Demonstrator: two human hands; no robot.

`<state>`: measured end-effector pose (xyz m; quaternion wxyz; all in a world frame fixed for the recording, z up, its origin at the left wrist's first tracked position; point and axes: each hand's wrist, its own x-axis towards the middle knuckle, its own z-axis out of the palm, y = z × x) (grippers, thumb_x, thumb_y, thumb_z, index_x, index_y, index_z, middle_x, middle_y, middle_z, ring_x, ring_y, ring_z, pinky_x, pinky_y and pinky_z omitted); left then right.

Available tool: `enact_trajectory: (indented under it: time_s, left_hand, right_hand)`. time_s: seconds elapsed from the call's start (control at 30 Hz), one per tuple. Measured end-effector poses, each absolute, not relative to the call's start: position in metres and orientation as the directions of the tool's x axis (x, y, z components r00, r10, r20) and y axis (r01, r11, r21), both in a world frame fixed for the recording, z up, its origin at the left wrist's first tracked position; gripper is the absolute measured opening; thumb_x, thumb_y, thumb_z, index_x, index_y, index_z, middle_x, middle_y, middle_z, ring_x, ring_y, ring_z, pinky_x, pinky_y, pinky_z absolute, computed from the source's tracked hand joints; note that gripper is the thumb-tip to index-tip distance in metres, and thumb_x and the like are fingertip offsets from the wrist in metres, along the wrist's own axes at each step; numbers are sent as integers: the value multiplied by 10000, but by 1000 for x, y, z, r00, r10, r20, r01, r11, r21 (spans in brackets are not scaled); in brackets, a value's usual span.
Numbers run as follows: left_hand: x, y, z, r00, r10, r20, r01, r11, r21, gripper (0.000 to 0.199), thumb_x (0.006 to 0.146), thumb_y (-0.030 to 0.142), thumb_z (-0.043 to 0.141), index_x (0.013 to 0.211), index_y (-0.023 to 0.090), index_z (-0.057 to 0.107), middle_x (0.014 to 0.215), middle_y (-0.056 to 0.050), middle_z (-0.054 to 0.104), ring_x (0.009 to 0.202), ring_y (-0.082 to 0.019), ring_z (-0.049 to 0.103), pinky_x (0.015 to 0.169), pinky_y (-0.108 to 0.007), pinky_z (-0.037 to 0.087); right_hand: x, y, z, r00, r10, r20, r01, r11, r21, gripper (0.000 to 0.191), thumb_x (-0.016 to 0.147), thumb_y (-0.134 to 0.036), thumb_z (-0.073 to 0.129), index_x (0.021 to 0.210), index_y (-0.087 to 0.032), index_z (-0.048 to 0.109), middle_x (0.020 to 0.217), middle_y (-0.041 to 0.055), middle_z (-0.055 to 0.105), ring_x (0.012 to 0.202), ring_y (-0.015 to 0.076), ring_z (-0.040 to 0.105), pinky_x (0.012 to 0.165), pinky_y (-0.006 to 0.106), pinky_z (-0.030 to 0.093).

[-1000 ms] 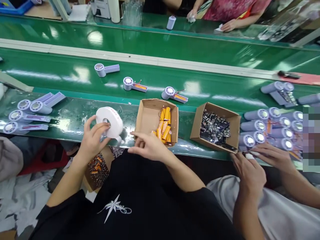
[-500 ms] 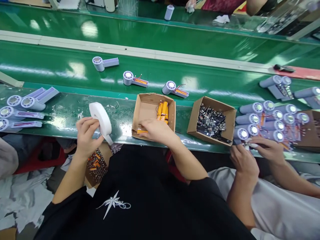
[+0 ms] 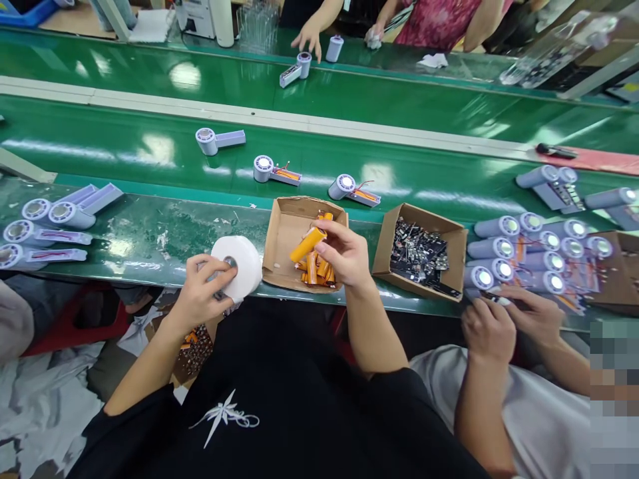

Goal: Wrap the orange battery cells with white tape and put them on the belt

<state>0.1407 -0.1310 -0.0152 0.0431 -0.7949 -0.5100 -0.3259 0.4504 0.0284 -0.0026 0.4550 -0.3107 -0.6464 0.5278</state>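
My left hand (image 3: 207,286) grips a roll of white tape (image 3: 245,266) through its core, over the bench's front edge. Pinched between thumb and fingers of my right hand (image 3: 347,253) is an orange cylindrical battery (image 3: 306,245), tilted above a cardboard box (image 3: 279,246). Several more orange batteries (image 3: 313,269) lie inside that box, toward its right side. To the right stands a second cardboard box (image 3: 387,249) full of small dark electronic parts (image 3: 422,246).
Three lavender fan units (image 3: 206,141) lie on the green conveyor (image 3: 170,159). Other fan units (image 3: 30,233) sit on the bench at left, and several more (image 3: 492,247) at right beside a co-worker's hands (image 3: 492,326). Across the belt, another person's hand (image 3: 310,36) reaches to a unit.
My right hand has lifted an orange battery out of the box. My left hand has brought the tape roll right and turned its flat side up. Across the belt, a hand and a unit have appeared.
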Motion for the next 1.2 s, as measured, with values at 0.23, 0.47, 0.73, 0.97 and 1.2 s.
enact_trajectory:
  time_s: [0.23, 0.47, 0.73, 0.97, 1.2]
  left_hand:
    - [155, -133, -9, 366, 812, 454, 824, -510, 247, 496, 846, 179, 811, 1316, 329, 769, 1076, -74, 789, 1107, -305, 604, 984, -492, 491]
    - [159, -130, 1, 468, 761, 450, 777, -597, 202, 533, 885, 154, 778, 1390, 317, 736, 1123, -59, 805, 1120, -282, 634, 1003, -452, 508]
    - [147, -127, 14, 514, 780, 356, 802, -584, 122, 551, 971, 217, 759, 1479, 417, 682, 1164, -21, 809, 1065, -241, 631, 1076, -444, 543]
    - [152, -109, 32, 571, 757, 318, 778, -623, 86, 563, 1035, 88, 621, 1490, 418, 659, 1227, 9, 807, 1024, -225, 662, 1148, -501, 524]
    - [188, -106, 20, 420, 752, 508, 888, -456, -60, 519, 1000, 249, 766, 1495, 359, 659, 1133, -27, 822, 998, -273, 603, 1098, -562, 418]
  right_hand:
    - [439, -16, -22, -178, 858, 481, 39, 495, -868, 253, 877, -464, 861, 983, -328, 676, 1096, 73, 859, 1059, 318, 847, 937, 506, 708]
    - [425, -33, -39, -307, 853, 422, -10, 440, -898, 290, 873, -512, 845, 905, -325, 626, 1160, 103, 842, 1092, 315, 829, 994, 530, 687]
    - [436, -39, -18, -541, 825, 164, -152, 95, -984, 681, 902, -547, 856, 1476, -274, 612, 1452, 140, 746, 1305, 282, 755, 1103, 432, 644]
    - [454, 8, 37, -707, 706, -42, 288, 232, -929, 241, 952, -412, 815, 1089, -220, 863, 856, -5, 820, 827, 221, 777, 864, 338, 648]
    - [415, -10, -4, -340, 939, -44, -280, -146, -949, 572, 739, -664, 958, 1080, -227, 820, 1024, 64, 867, 1005, 278, 835, 952, 416, 698]
